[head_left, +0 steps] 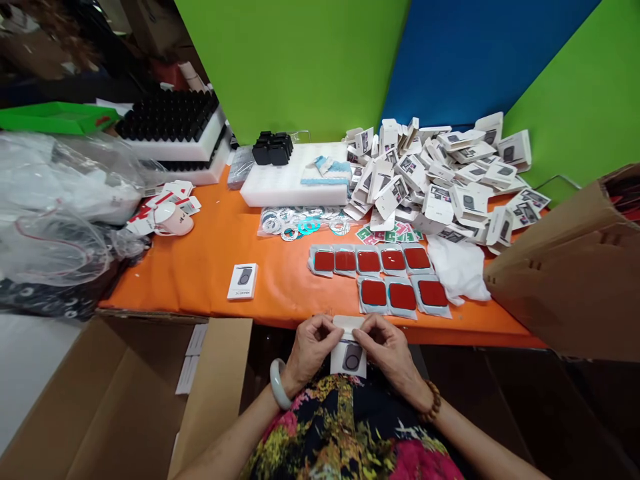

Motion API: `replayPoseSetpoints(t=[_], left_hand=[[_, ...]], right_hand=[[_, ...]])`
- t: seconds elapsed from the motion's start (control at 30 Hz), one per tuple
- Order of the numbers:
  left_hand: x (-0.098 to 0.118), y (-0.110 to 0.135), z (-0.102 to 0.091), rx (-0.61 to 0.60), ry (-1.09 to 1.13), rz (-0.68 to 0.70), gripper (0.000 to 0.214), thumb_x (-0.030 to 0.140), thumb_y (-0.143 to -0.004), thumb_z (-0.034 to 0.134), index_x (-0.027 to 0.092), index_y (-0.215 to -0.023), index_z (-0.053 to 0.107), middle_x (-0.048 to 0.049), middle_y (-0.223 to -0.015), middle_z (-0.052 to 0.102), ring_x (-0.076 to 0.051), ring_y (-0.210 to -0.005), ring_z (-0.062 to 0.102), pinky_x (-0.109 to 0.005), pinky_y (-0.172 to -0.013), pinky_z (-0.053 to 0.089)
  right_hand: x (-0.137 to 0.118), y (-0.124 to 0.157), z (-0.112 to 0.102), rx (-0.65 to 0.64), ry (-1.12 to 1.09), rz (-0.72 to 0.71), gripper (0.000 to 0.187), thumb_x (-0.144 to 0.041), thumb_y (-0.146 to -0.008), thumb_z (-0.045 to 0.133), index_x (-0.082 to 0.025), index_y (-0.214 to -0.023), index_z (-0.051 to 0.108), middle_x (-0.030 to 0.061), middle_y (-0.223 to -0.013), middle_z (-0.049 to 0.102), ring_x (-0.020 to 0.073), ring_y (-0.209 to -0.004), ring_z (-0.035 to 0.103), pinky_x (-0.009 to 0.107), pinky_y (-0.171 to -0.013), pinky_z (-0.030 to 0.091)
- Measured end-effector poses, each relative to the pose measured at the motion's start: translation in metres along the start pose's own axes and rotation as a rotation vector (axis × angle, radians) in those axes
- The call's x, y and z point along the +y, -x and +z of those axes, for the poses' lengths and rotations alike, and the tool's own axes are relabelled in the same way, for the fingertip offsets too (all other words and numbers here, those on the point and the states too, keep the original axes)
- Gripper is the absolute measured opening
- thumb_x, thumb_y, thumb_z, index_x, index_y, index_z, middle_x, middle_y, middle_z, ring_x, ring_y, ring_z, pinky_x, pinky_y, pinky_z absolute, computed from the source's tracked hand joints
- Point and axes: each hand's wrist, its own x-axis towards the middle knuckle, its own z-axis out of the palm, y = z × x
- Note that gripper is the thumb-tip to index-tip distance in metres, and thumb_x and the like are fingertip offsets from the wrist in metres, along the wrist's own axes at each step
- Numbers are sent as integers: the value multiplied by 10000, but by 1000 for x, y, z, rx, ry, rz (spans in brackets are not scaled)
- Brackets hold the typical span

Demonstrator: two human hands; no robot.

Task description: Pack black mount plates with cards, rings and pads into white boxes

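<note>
Left hand (311, 353) and right hand (393, 350) together hold a small white box (349, 362)

The small white box is in front of the near edge of the orange worktop (200, 247), above the person's patterned clothing (345, 427). On its face a dark device is printed, and its top flap stands up. On each hand the thumb and the bent fingers are closed in a pinch at the upper part of this box, one hand at each side. A pale bangle (280, 385) is around the left wrist, and a beaded bracelet (431, 402) is around the right one.

On the worktop, just beyond the right hand, eight red squares (374, 292) in pale wrappers lie in two rows, five behind and three in front. A white cloth-like piece (457, 267) lies beside them. Farther to the left, apart from the rows, one white carton (243, 281) lies with its printed face up.

Behind the rows are green and pink cards (390, 233) and a clear bag with rings (307, 221). A white foam block (285, 187) carries black pieces (273, 148) and a blue-and-white cloth (327, 175). To the right of it is a large heap of small cartons (440, 177), many of them lying tilted.

A big cardboard box (560, 280) stands at the right end, and an open cardboard box (220, 387) is at the lower left, with some white packs (187, 373) inside.
</note>
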Motion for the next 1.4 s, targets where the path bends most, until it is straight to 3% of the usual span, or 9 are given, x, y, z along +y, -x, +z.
replayPoseSetpoints(t=[0.13, 0.27, 0.43, 0.53, 0.67, 0.93, 1.13, 1.3, 1.4], left_hand=[[-1, -5, -2, 0, 109, -65, 243, 295, -691, 741, 171, -865, 624, 34, -701, 561, -89, -605, 483, -200, -592, 387], [-5, -4, -8, -86, -19, -30, 188, 329, -728, 718, 149, -770, 683, -34, -756, 645, -145, -712, 564, -248, -686, 435], [-7, 3, -9, -87, -141, 83, 165, 328, -741, 711, 166, -768, 709, -68, -809, 689, -187, -772, 616, -286, -747, 458], [-6, 4, -6, -55, -164, 84, 155, 311, -739, 705, 159, -764, 698, -60, -788, 682, -168, -724, 600, -267, -695, 451], [-2, -2, -2, -8, -56, -43, 175, 314, -734, 687, 141, -720, 661, -17, -674, 633, -123, -616, 534, -233, -607, 418], [1, -7, -6, -96, -99, -139, 206, 324, -732, 676, 125, -702, 631, 3, -620, 593, -95, -560, 482, -210, -542, 358], [-5, -2, -13, -197, -104, -71, 232, 365, -756, 671, 134, -741, 670, -44, -758, 663, -147, -712, 567, -245, -673, 429], [-10, 1, -12, -221, -219, -106, 235, 378, -767, 659, 147, -804, 637, 4, -676, 598, -116, -613, 502, -222, -572, 379], [-6, 3, -6, -235, -275, -88, 212, 365, -803, 603, 160, -855, 618, -14, -749, 611, -141, -661, 550, -240, -603, 429]], right_hand=[[4, -4, 0, 4, -150, 9, 359, -498, -710, 700, -231, -885, 535, -15, -737, 537, 134, -621, 518, 255, -573, 463], [1, 0, -10, -107, 50, -103, 235, -428, -810, 631, -201, -752, 638, 26, -738, 596, 168, -686, 563, 296, -645, 473], [0, 6, -15, -125, 128, -244, 159, -359, -837, 617, -218, -775, 658, 44, -791, 638, 194, -756, 605, 320, -697, 488], [1, 5, -12, -99, 130, -187, 188, -383, -809, 641, -205, -751, 651, 40, -762, 618, 185, -719, 585, 302, -652, 476], [-3, -2, -7, -74, 25, 34, 266, -446, -731, 694, -186, -728, 633, 2, -656, 565, 137, -582, 491, 257, -531, 402], [-4, -9, -5, -162, -351, 370, 308, -402, -633, 775, -170, -631, 572, -53, -534, 480, 68, -475, 365, 209, -461, 279], [9, -4, -13, -164, -216, 302, 315, -460, -661, 757, -164, -665, 647, -18, -579, 570, 90, -501, 444, 223, -481, 329], [19, 3, -18, -187, -139, 244, 331, -424, -620, 797, -188, -842, 727, 37, -846, 702, 179, -736, 613, 281, -671, 471], [19, 4, -17, -175, -180, 237, 340, -427, -643, 784, -190, -876, 712, 29, -837, 700, 180, -743, 621, 287, -688, 484]])
